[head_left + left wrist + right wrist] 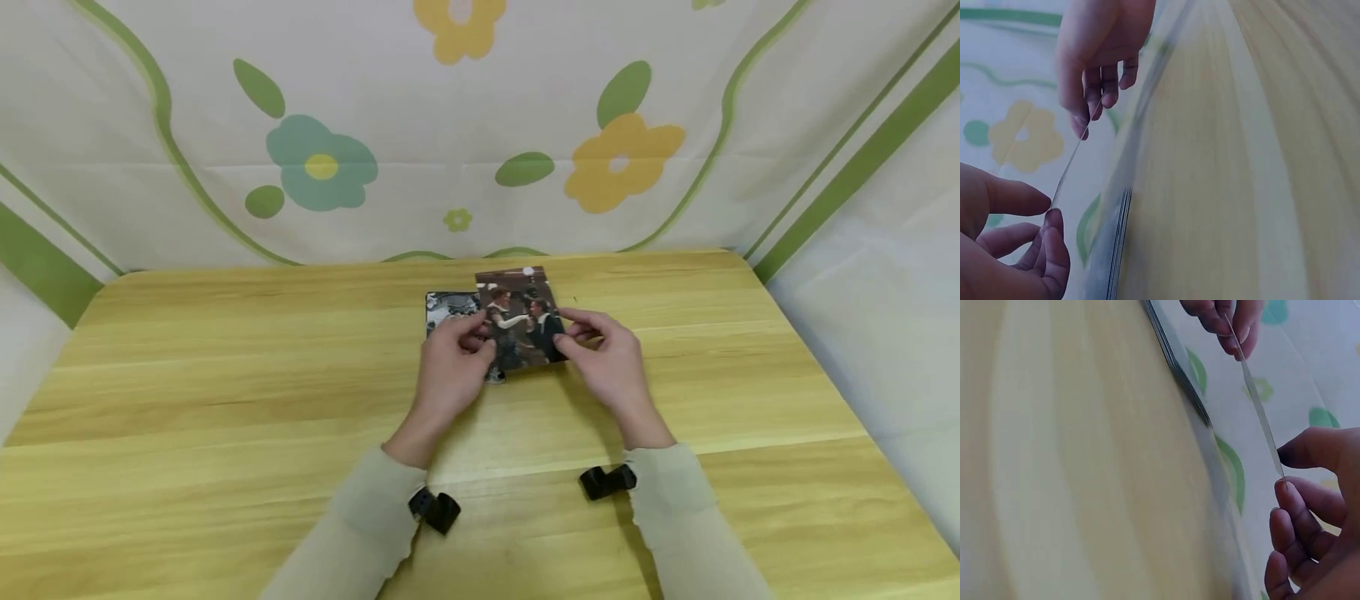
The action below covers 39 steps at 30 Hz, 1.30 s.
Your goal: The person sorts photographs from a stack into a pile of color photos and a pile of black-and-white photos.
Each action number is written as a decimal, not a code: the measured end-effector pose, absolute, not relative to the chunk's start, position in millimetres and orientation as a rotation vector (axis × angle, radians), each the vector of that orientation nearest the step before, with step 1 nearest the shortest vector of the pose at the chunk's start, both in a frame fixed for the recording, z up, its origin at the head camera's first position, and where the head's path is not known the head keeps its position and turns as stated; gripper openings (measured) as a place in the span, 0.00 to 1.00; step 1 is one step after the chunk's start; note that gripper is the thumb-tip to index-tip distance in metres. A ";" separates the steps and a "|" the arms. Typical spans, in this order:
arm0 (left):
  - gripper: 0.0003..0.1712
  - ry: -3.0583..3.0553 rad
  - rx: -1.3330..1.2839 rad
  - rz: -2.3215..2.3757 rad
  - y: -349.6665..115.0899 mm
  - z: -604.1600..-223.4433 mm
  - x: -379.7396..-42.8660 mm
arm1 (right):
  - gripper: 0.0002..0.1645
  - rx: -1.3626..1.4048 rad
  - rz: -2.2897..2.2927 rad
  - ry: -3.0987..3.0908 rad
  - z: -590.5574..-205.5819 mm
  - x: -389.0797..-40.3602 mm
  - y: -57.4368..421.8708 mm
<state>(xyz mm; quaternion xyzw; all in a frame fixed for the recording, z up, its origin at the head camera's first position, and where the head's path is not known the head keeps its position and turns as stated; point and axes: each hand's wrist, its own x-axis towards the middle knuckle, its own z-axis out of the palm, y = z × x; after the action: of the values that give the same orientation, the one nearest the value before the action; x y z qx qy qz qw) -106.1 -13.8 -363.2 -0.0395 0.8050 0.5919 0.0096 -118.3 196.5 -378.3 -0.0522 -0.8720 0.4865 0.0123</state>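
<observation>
The picture card (521, 325) is held up off the worktop (225, 417), near the middle of its far edge. It partly covers a stack of cards (450, 307) lying on the worktop there and sits a little closer than the stack to the worktop's right edge. The wrist views show it edge-on and clear of the wood.

The left hand (452, 364) pinches one side of the card and the right hand (611, 364) the opposite side. In each grip the thumb and fingers press together on the card's rim, leaving most of the printed face uncovered.

Seen edge-on the card is very thin, with only a slight bow, so it should be light and fairly stiff, yet bend if the two grips push toward each other. The face looks smooth and perhaps slick; a light, even pinch ought to hold it. Corners would likely crease first and the print could take finger marks, so the two side edges, about midway, seem the best places to hold.

The stack shows several thin layers at its side. Those cards may slide over one another if nudged, and a single one would probably need a fingernail under its rim.
</observation>
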 end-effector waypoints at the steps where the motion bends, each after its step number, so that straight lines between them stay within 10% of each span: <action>1: 0.29 2.500 -0.101 1.841 -5.3 -363.1 -108.3 | 0.24 -0.194 1.497 -2.724 -377.1 -118.4 204.4; 39: 0.28 2.383 -0.081 1.820 40.7 -373.6 -121.2 | 0.19 -0.403 1.189 -2.761 -382.6 -119.6 248.8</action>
<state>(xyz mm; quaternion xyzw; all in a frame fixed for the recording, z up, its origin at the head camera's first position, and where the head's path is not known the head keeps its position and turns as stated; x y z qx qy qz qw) -121.2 40.7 -373.6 -0.0270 0.7924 0.6052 0.0711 -119.6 248.8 -382.6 -0.1327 -0.9090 0.3914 0.0543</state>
